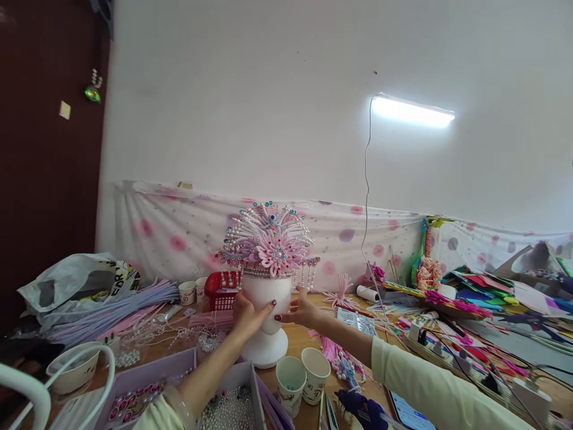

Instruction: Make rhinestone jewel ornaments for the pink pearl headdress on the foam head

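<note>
A white foam mannequin head (270,310) stands on the wooden table (301,341), wearing a pink beaded headdress (268,242) with pearl sprays and hanging tassels. My left hand (248,315) is wrapped round the left side of the white stand, fingers curled on its front. My right hand (301,309) lies against its right side with the fingers stretched and the thumb raised. Both arms reach forward from the bottom of the view in pale yellow sleeves.
Two paper cups (302,376) stand just in front of the stand. A tray of beads (179,394) lies at the lower left, a red basket (221,291) behind, a bundle of lilac pipe cleaners (120,310) to the left. Coloured paper sheets (483,292) and cables crowd the right.
</note>
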### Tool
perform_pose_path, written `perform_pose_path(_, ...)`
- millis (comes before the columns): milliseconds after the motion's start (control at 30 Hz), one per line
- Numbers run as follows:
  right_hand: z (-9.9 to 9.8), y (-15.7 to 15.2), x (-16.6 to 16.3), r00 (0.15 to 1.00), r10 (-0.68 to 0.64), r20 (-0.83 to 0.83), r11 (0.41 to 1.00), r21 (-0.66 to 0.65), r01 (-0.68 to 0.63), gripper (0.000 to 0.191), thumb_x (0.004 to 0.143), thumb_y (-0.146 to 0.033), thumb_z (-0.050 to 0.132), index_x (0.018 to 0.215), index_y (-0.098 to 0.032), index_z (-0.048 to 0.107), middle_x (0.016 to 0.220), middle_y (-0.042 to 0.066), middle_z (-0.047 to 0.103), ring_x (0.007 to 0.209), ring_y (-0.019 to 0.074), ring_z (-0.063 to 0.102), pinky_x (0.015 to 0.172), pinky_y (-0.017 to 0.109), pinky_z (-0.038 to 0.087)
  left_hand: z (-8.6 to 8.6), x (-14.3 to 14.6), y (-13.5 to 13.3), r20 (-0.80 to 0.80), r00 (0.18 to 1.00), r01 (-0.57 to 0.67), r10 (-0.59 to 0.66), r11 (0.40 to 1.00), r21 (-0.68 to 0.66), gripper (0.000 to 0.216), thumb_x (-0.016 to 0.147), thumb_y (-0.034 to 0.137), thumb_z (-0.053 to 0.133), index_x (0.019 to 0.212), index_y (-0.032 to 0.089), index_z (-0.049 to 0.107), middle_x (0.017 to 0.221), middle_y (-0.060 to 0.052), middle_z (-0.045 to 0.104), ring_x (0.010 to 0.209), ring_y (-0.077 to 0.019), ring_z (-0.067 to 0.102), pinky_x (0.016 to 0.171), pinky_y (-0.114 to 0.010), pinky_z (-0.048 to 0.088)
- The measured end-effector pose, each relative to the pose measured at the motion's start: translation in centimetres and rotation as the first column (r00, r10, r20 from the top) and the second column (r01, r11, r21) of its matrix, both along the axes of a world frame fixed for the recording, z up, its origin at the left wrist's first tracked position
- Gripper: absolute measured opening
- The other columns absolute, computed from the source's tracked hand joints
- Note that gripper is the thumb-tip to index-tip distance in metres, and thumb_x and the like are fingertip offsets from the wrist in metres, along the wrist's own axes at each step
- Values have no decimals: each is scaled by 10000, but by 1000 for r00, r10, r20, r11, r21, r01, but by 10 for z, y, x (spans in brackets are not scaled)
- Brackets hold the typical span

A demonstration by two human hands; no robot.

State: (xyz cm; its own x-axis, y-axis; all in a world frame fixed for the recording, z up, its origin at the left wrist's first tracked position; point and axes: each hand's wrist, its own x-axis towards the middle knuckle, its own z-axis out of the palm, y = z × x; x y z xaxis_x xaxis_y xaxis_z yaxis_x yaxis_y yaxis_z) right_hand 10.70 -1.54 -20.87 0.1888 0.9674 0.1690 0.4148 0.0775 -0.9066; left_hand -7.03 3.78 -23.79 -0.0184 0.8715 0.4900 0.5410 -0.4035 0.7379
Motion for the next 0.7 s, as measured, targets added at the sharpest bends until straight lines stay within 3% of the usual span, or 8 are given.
perform_pose_path(100, -2, -2, 9, 994, -87, 61, 996, 3, 87, 1027, 344, -380, 1016, 1226, -224, 514, 801, -54, 570, 741, 208, 655, 644, 340, 560, 5, -6, -5, 35, 999, -24, 24, 1000, -8, 404, 944, 372, 661, 1291, 177, 592, 1327, -115, 612, 1147, -282, 630, 937, -503, 557)
perform_pose_path(267, -1, -13, 26, 969, -186, 159, 979, 114, 169, 232, 870, -306, 765, 918, -151, 599, 773, -44, 560, 608, 89, 537, 545, 218, 472, 18, -26, -7, 136, 981, -141, 141, 990, -11, 387, 951, 406, 645, 1257, 173, 607, 1276, -107, 634, 1093, -265, 646, 923, -494, 556)
perform_pose_path(433, 12, -31, 49, 950, -244, 196, 949, 248, 193, 206, 971, -334, 656, 920, -137, 627, 789, -32, 597, 596, 85, 551, 534, 213, 485, 39, -65, -6, 241, 955, -202, 171, 973, 110, 366, 912, 368, 653, 1186, 144, 561, 1189, -114, 617, 1084, -269, 620, 914, -453, 528)
perform_pose_path(500, 21, -36, 60, 937, -290, 193, 922, 318, 220, 218, 974, -349, 652, 931, -136, 632, 802, -28, 605, 609, 91, 564, 538, 216, 493, 49, -81, -5, 269, 951, -197, 149, 968, 159, 384, 869, 344, 635, 1163, 138, 499, 1014, -89, 621, 953, -259, 639, 832, -402, 532)
perform_pose_path(567, 32, -40, 71, 920, -344, 188, 888, 382, 254, 227, 974, -358, 650, 933, -135, 633, 804, -28, 605, 612, 92, 565, 533, 213, 491, 59, -94, -3, 291, 950, -177, 114, 963, 202, 329, 843, 316, 587, 1112, 175, 460, 775, 9, 570, 737, -229, 625, 704, -350, 512)
perform_pose_path(700, 53, -46, 89, 881, -431, 193, 834, 459, 307, 217, 973, -351, 652, 969, -134, 639, 838, -17, 621, 625, 94, 576, 536, 214, 497, 76, -108, 3, 302, 951, -160, 72, 947, 279, 160, 761, 240, 577, 821, 258, 430, 518, 113, 402, 494, -166, 488, 576, -278, 403)
